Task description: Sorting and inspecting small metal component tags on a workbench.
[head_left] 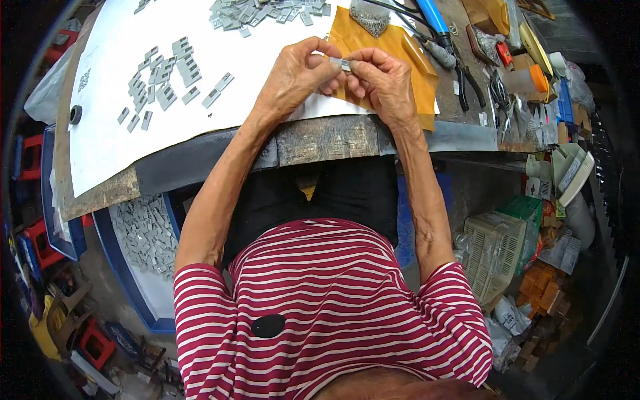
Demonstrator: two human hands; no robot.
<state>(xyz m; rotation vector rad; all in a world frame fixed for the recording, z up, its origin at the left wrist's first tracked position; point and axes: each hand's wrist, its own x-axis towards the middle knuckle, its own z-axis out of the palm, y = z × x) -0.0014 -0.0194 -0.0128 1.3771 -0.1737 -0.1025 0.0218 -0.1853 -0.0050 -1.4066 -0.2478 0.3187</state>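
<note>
Between the fingertips of both hands is a small grey rectangular piece [341, 64] with a dark marking or slot on its face. My left hand [300, 70] pinches its left end, and my right hand [382, 79] pinches the right end. Both hands are raised over the near edge of an orange-yellow sheet [407, 83] on the workbench. To their left, a loose group of similar grey pieces [165, 72] lies on white paper [107, 133]. A larger heap of them [257, 12] sits farther back.
Right of the sheet are black-handled pliers [470, 87], a blue-handled tool [433, 17] and a bag of tiny parts [369, 20]. A black ring [76, 115] rests at the paper's left. Below the bench, a blue tray [120, 267] holds many grey pieces; crates [493, 250] stand at right.
</note>
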